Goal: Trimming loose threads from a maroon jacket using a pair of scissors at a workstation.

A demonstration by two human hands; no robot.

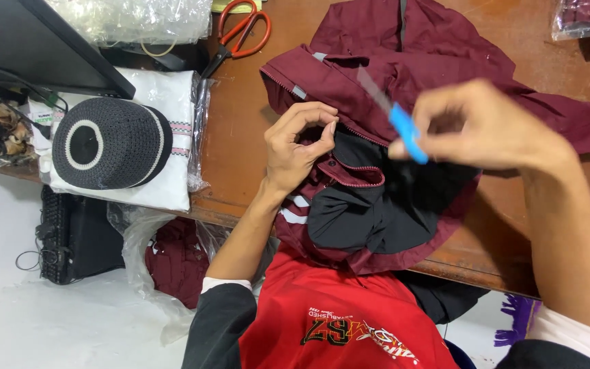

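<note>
A maroon jacket (pixel 404 75) with a black lining (pixel 377 205) lies spread on the brown wooden table (pixel 233 137). My left hand (pixel 298 143) pinches the fabric near a zipper edge between thumb and forefinger. My right hand (pixel 486 126) hovers above the jacket, blurred, gripping a small tool with a blue handle (pixel 408 133) and a thin blade that points up and left.
Red-handled scissors (pixel 240 31) lie at the table's far edge. A black knitted cap (pixel 110 143) rests on a white folded cloth in plastic (pixel 165 96) at the left. Clear plastic bags (pixel 138 17) sit at top left, another maroon garment in a bag (pixel 172 260) below the table.
</note>
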